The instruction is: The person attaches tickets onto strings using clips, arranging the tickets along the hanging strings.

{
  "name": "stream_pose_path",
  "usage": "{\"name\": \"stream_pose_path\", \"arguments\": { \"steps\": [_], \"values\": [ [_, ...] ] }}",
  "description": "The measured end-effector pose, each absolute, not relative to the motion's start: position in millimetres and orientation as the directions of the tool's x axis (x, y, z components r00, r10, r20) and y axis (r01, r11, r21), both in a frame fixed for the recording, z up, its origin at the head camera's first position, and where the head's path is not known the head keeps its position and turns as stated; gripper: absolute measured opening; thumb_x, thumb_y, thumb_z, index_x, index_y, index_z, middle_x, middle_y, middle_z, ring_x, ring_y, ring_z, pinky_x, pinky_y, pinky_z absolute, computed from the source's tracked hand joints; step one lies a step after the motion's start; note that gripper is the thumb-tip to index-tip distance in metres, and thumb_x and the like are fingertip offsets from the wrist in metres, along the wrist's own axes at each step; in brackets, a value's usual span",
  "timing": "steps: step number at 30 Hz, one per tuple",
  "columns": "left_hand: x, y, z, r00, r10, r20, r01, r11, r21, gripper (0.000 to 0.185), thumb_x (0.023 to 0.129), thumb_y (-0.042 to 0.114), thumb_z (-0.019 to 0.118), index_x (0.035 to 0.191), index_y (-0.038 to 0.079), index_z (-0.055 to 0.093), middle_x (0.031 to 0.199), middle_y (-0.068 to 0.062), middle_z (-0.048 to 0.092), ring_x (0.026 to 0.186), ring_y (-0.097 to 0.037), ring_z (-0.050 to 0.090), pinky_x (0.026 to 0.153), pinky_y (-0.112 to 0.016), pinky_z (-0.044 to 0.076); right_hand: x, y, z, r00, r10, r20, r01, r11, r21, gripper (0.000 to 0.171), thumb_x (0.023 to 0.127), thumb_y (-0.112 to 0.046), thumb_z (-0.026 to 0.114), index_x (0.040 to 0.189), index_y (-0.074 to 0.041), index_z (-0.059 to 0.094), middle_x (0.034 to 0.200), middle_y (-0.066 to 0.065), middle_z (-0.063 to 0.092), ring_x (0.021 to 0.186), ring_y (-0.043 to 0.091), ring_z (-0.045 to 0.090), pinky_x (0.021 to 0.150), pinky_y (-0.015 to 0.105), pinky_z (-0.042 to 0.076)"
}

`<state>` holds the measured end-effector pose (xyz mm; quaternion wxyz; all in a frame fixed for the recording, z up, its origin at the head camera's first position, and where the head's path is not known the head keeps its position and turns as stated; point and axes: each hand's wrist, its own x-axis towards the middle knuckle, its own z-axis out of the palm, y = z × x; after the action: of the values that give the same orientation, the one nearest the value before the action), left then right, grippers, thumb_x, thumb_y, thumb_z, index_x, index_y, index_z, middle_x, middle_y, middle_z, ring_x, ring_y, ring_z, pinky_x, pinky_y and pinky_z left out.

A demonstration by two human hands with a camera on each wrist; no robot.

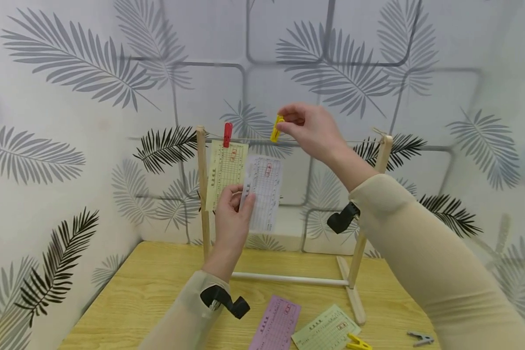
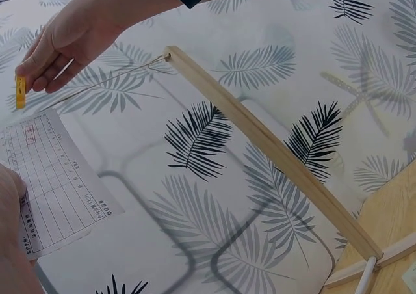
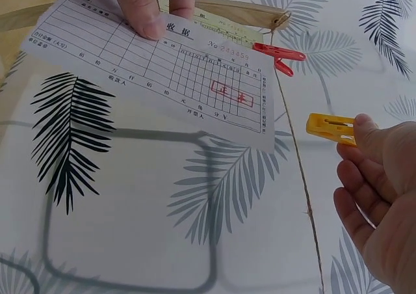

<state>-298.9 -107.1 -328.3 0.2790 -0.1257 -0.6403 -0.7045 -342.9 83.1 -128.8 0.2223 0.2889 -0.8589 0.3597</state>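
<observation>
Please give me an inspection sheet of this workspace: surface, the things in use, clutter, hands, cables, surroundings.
Surface: wooden table, light grain, bearing a wooden rack.
Things in use: white slip held up below the string; yellow clothespin at the string; yellow slip hanging under a red clothespin.
Clutter: pink slip, green slip, second yellow pin and grey pin on the table.
Hands: left hand pinches the white slip; right hand pinches the yellow clothespin.
Cables: nothing seen.
Surroundings: leaf-pattern walls behind and on both sides.
</observation>
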Motion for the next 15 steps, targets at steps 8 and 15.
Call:
{"name": "stream_pose_path", "arguments": {
  "steps": [8, 15],
  "values": [
    [-308, -102, -323, -0.801, -0.232, 0.552, 0.564, 0.021, 0.826, 0.022, 0.110, 0.009, 0.069, 0.130, 0.004, 0.061, 0.121, -0.017, 0.080, 0.104, -0.030, 0.077, 0.080, -0.035, 0.061, -349, 79, -124, -0.749, -0.342, 0.568, -0.643, 0.584, -0.495, 0.034, 0.109, -0.021, 0.073, 0.140, -0.008, 0.071, 0.130, 0.008, 0.075, 0.121, 0.023, 0.069, 0.104, 0.042, 0.054],
    [-315, -99, -322, -0.811, -0.253, 0.528, 0.544, 0.006, 0.839, 0.020, 0.111, 0.010, 0.069, 0.129, 0.006, 0.061, 0.120, -0.015, 0.080, 0.102, -0.028, 0.076, 0.080, -0.036, 0.061, -353, 73, -123, -0.762, -0.320, 0.563, -0.624, 0.596, -0.506, 0.032, 0.109, -0.021, 0.075, 0.137, -0.008, 0.073, 0.127, 0.007, 0.077, 0.119, 0.022, 0.069, 0.104, 0.042, 0.054]
  ]
}}
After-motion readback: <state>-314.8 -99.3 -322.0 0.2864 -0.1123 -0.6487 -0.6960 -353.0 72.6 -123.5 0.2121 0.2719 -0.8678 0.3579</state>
